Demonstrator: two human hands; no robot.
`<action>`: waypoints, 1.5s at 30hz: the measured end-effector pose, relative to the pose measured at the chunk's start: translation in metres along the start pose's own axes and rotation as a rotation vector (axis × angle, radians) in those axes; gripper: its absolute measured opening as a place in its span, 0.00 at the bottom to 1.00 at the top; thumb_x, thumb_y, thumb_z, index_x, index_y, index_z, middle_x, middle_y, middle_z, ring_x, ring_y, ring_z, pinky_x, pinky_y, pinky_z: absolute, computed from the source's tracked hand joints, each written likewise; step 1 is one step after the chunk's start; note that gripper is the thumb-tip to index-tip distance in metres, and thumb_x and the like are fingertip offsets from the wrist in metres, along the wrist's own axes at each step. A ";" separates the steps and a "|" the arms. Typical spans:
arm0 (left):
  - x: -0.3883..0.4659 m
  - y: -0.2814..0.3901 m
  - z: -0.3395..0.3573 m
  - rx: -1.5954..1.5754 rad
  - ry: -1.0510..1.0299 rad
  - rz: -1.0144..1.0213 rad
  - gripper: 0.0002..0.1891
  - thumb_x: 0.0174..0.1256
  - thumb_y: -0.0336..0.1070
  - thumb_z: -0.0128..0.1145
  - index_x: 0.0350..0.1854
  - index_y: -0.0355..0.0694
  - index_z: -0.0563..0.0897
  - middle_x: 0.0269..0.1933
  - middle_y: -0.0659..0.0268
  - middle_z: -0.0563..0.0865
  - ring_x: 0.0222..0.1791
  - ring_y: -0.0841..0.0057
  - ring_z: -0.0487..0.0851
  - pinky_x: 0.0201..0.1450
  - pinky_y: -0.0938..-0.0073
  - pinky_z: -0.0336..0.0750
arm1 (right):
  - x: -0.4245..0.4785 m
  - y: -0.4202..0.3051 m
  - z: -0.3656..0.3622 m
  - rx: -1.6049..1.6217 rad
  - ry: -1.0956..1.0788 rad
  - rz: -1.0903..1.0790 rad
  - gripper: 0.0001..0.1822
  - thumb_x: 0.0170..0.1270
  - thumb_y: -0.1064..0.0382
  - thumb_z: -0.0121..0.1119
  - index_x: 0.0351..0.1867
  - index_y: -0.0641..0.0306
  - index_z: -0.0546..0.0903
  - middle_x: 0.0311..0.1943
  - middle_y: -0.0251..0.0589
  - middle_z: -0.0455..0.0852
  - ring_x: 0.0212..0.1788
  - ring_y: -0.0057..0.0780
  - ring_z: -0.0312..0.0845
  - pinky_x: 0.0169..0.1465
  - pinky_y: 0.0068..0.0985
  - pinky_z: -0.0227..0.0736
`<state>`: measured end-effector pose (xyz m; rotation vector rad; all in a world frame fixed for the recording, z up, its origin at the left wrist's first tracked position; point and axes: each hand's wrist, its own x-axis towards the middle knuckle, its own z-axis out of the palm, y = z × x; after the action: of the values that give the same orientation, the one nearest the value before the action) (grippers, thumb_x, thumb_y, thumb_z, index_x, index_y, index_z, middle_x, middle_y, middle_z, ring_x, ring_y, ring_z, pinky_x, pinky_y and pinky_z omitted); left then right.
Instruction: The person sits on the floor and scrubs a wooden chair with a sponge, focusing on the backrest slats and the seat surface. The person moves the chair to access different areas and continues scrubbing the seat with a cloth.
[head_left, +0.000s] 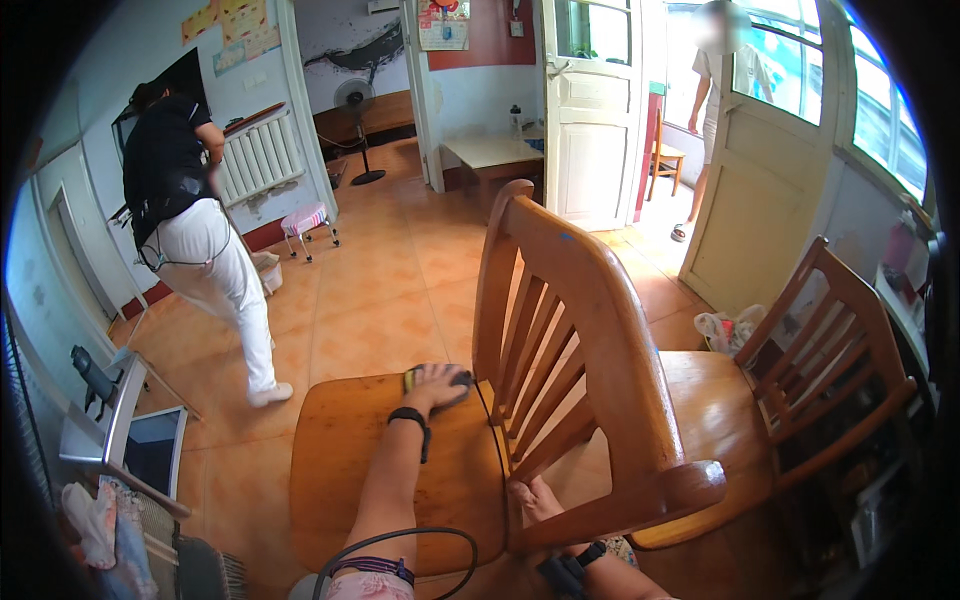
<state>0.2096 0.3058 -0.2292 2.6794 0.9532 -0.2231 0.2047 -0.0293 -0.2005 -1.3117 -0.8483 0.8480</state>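
A wooden chair (390, 465) with a slatted back stands right before me, its back towards the right. My left hand (437, 388) lies flat over a dark and yellow cloth or sponge (410, 379), pressing it on the seat's far edge close to the backrest. Low on the chair, my right hand (534, 498) grips the bottom of the backrest; some of its fingers are hidden behind the wood. A black cable loops over my left forearm.
A second wooden chair (709, 420) stands at the right, a plastic bag (731, 330) behind it. A person (195, 202) bends at the left near a radiator (262, 157) and stool (305, 219); another person (709, 112) is in the doorway. A low table (491, 150) stands farther back.
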 end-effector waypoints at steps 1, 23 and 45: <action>-0.004 -0.018 -0.009 0.004 0.024 -0.010 0.34 0.55 0.62 0.43 0.66 0.56 0.62 0.68 0.63 0.58 0.70 0.56 0.47 0.69 0.54 0.42 | 0.001 0.000 -0.001 0.000 0.011 -0.047 0.22 0.69 0.55 0.44 0.56 0.68 0.63 0.48 0.39 0.71 0.52 0.30 0.62 0.59 0.24 0.58; -0.338 0.046 0.101 0.067 0.258 0.187 0.32 0.51 0.53 0.57 0.61 0.53 0.69 0.67 0.52 0.60 0.66 0.46 0.53 0.64 0.42 0.47 | 0.004 0.025 0.002 0.165 0.098 -0.053 0.24 0.67 0.53 0.51 0.58 0.65 0.66 0.49 0.34 0.74 0.49 0.24 0.66 0.55 0.23 0.61; -0.279 0.038 0.060 0.022 0.555 -0.022 0.16 0.51 0.46 0.53 0.42 0.49 0.78 0.44 0.57 0.73 0.46 0.56 0.69 0.43 0.52 0.68 | 0.005 0.045 -0.008 0.161 0.098 0.011 0.24 0.65 0.50 0.53 0.55 0.62 0.70 0.44 0.31 0.77 0.46 0.22 0.70 0.50 0.22 0.66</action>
<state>0.0165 0.0936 -0.2116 2.8021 1.1263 0.5379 0.2123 -0.0256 -0.2455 -1.2073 -0.6822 0.8368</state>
